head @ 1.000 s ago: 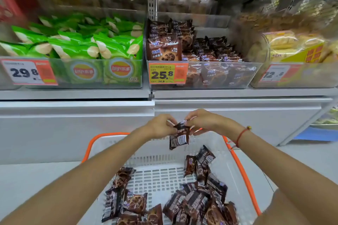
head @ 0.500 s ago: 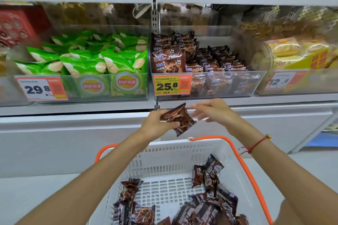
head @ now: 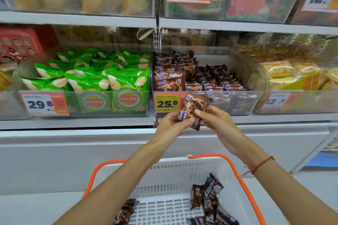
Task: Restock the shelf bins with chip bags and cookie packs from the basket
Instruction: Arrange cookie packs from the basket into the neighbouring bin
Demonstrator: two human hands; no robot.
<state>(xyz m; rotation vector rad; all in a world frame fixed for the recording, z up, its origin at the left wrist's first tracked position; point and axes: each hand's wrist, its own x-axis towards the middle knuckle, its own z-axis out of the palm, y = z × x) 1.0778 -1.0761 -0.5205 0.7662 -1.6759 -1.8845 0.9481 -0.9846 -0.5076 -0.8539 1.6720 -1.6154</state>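
A brown cookie pack (head: pixel 193 108) is held up in front of the clear cookie bin (head: pixel 243 102), just below its front wall. My left hand (head: pixel 172 124) grips the pack's lower left end and my right hand (head: pixel 214 120) pinches its right side. The bin holds many matching brown packs (head: pixel 206 78) behind a 25.8 price tag (head: pixel 166 103). Beside it on the left, a bin of green chip bags (head: pixel 95 76) is full. Below, the white basket with orange handles (head: pixel 175 171) still contains several cookie packs (head: pixel 206 197).
To the right stands a bin of yellow biscuit packs (head: pixel 289 75). A red box (head: pixel 20 44) sits at far left. The upper shelf (head: pixel 237 25) carries more clear bins with price tags. A white cabinet front (head: pixel 54 155) runs below the shelf.
Both hands have lifted the cookie pack from over the basket up to the front of the cookie bin. The right hand, briefly off it, now pinches the pack again.
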